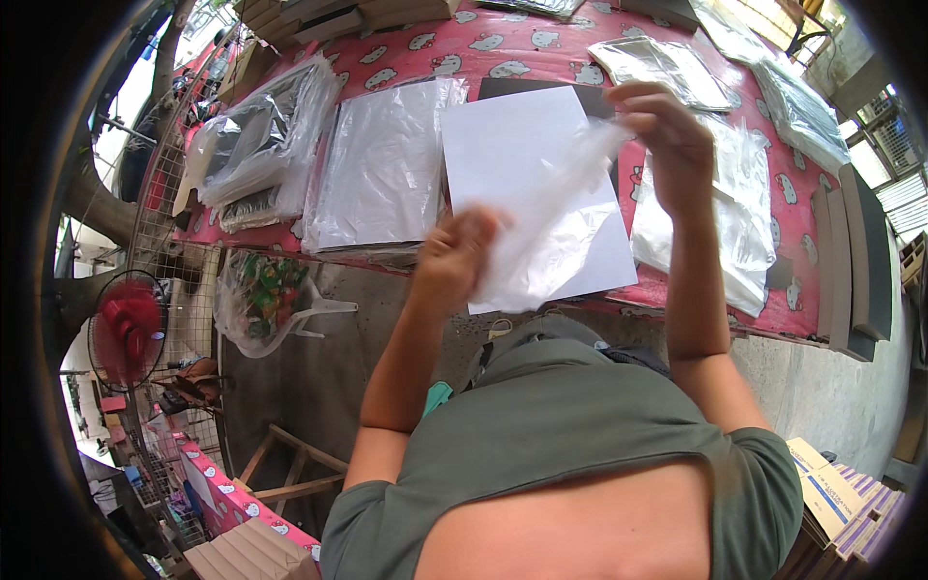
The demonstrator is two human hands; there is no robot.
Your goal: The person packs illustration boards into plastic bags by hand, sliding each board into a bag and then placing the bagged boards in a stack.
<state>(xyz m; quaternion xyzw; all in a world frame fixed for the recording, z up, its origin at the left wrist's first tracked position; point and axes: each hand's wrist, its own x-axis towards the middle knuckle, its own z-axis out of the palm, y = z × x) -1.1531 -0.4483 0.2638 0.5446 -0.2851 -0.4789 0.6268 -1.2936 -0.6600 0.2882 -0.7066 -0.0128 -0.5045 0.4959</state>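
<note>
A clear plastic bag [565,208] is stretched slantwise between my two hands, blurred by motion. My left hand [459,251] is closed around its lower left end. Higher up and to the right, my right hand [669,140] pinches the other end with bent fingers. Beneath the bag lies a large white sheet [512,135] on the table, its near edge reaching the table's front edge. A dark board [498,87] shows behind the sheet's far edge.
Stacks of plastic-wrapped sheets [382,169] lie left on the pink patterned table [425,58]. Clear plastic bags [730,213] lie to the right. Dark boards [855,256] stand at the right end. A white chair [319,307] and a red fan [129,329] are at left.
</note>
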